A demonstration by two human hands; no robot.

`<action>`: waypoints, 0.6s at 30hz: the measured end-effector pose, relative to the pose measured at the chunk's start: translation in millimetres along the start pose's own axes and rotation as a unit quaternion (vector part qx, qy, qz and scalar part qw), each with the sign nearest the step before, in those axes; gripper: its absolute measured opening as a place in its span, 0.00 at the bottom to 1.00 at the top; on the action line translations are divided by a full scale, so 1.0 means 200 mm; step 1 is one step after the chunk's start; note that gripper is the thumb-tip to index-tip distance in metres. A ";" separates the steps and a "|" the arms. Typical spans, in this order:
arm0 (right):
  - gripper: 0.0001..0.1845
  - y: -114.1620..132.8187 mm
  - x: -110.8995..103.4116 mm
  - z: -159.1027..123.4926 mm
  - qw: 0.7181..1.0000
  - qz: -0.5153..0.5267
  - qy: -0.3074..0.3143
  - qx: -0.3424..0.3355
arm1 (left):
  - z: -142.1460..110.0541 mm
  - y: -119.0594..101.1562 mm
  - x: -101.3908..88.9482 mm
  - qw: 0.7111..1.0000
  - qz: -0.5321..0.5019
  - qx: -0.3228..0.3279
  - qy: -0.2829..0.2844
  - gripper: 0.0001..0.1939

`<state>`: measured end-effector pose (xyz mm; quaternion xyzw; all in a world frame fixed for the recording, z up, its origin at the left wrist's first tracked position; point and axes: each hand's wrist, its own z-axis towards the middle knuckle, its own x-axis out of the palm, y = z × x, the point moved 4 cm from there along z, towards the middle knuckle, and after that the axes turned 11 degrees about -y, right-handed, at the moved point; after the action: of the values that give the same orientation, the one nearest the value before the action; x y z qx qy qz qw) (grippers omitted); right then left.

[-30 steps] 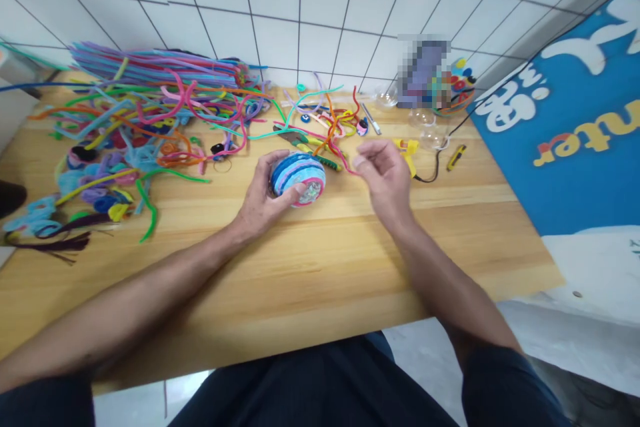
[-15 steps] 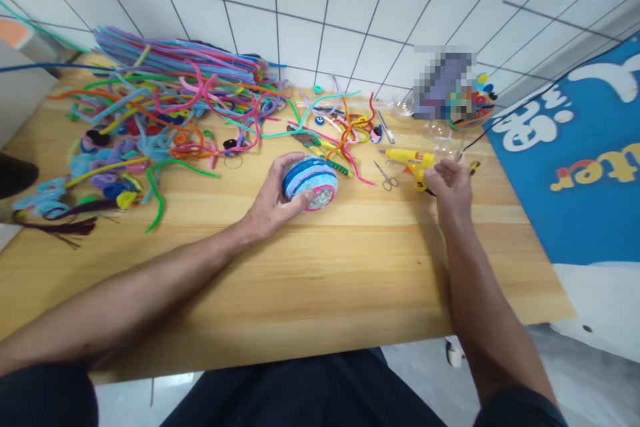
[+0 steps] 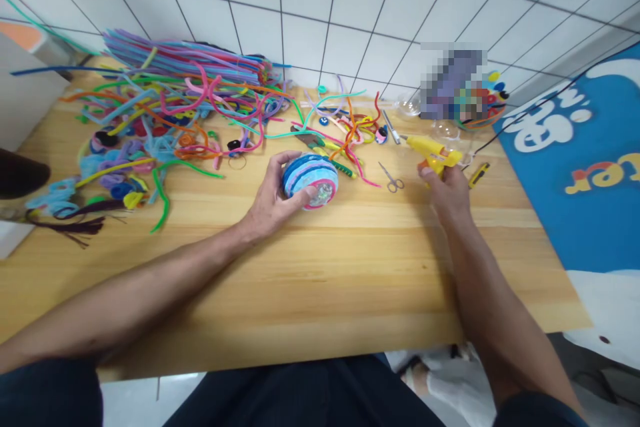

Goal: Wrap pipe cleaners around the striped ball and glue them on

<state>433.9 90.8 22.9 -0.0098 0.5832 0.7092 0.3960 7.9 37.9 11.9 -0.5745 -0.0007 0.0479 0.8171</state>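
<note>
My left hand [image 3: 277, 199] is closed around a ball [image 3: 309, 173] wound with blue, light blue and purple pipe cleaners. Its thumb rests by a pink-ringed round patch where shiny bits show. On the right, my right hand [image 3: 450, 195] grips the handle of a yellow glue gun [image 3: 431, 152], whose nozzle points to the left and away from me. Small scissors [image 3: 392, 177] lie on the table between the ball and the glue gun. Behind the ball, pliers with green handles [image 3: 327, 152] lie partly under loose pipe cleaners.
A bundle of pipe cleaners [image 3: 185, 60] lies along the tiled wall, with a tangled heap of pipe-cleaner pieces [image 3: 145, 140] before it. A yellow cutter [image 3: 479, 175] lies right of my right hand. Clear plastic balls [image 3: 409, 105] stand at the back. A black cord [image 3: 530, 107] runs along the right.
My right hand has closed on the glue gun's handle and lifted and turned it slightly. My left hand still holds the ball in place.
</note>
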 end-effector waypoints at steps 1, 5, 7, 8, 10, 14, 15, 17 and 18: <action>0.21 0.01 0.00 0.00 1.000 0.002 0.003 -0.002 | 0.00 0.00 0.00 1.000 0.000 0.002 0.001 0.44; 0.20 0.09 0.03 -0.02 0.998 -0.050 0.011 -0.026 | 0.00 -0.01 -0.02 0.999 0.032 0.042 0.002 0.45; 0.20 0.11 0.05 -0.02 0.996 -0.077 0.002 -0.033 | 0.00 -0.01 -0.02 0.997 0.049 0.056 0.001 0.42; 0.20 0.11 0.05 -0.02 0.996 -0.084 -0.003 -0.033 | 0.00 -0.01 -0.02 0.997 0.050 0.055 0.000 0.41; 0.20 0.10 0.07 -0.03 0.996 -0.087 -0.006 -0.026 | 0.00 0.00 -0.02 0.998 0.039 0.043 0.000 0.42; 0.23 0.05 0.07 -0.07 0.996 -0.087 0.001 -0.005 | 0.00 0.00 -0.01 1.000 0.006 0.026 0.003 0.43; 0.23 0.04 0.07 -0.08 0.996 -0.092 0.004 -0.003 | 0.00 -0.01 -0.01 1.000 0.002 0.024 0.002 0.43; 0.24 0.02 0.06 -0.09 0.994 -0.110 0.012 -0.001 | 0.01 -0.01 -0.01 1.000 0.000 0.016 -0.001 0.42; 0.24 0.01 0.06 -0.09 0.993 -0.118 0.016 -0.003 | 0.01 -0.02 -0.02 1.000 0.000 0.011 0.000 0.42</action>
<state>416.5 82.0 14.1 -0.0914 0.5820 0.6594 0.4671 4.8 37.9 15.4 -0.5658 -0.0001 0.0479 0.8232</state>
